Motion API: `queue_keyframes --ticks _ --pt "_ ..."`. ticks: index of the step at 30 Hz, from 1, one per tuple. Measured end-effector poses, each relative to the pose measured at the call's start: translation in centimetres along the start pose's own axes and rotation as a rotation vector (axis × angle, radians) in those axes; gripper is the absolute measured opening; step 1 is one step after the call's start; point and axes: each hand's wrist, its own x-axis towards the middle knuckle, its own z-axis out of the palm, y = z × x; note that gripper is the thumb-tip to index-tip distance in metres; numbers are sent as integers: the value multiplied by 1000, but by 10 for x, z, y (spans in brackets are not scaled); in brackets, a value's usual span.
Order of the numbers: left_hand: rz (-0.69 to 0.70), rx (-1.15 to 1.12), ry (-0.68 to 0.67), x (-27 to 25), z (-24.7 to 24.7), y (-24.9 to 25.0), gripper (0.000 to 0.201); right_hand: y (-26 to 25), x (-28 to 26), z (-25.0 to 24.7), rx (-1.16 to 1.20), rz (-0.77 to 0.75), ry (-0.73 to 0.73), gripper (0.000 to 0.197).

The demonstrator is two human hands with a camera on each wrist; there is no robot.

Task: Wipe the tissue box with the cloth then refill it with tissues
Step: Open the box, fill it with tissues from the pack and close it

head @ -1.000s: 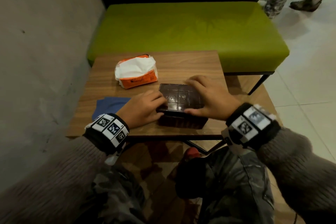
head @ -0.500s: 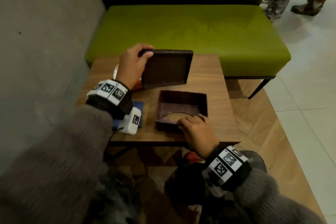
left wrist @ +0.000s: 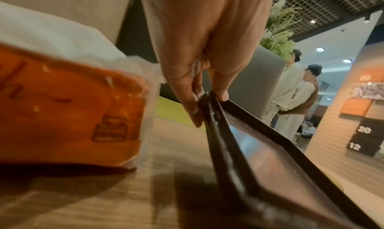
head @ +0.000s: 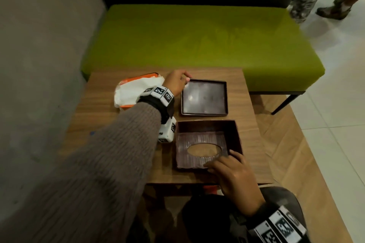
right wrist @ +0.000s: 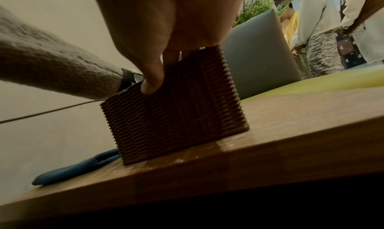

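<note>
Wooden table (head: 246,124) by a green bench. Nearest me, my right hand (head: 235,179) grips the near wall of the open, upside-down tissue box (head: 207,144); beyond, my left hand (head: 176,83) pinches its base panel's (head: 204,97) corner beside the tissue pack (head: 134,90). I judge the box opened for refilling: next, release the panel and take the tissues.

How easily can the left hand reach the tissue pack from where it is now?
Probably easily. The left hand pinches the lid's far corner, right beside the tissue pack, with nothing between them. It must first let go of the lid.
</note>
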Motion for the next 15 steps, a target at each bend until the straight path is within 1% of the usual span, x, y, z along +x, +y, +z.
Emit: queue_keyframes --ticks 4,6,9,12,15 --pt "-63 85 -38 2 3 -3 17 2 -2 0 16 -14 -9 19" --pt "-40 62 -16 -4 -8 4 18 2 -1 -1 16 -30 -3 19" --pt "59 92 56 -19 -42 12 17 4 1 -1 10 -44 14 19" --pt "140 282 85 -43 -82 0 9 4 3 -2 28 -59 23 17" --pt "182 482 16 -64 -101 -27 8 2 8 -4 52 -78 33 18"
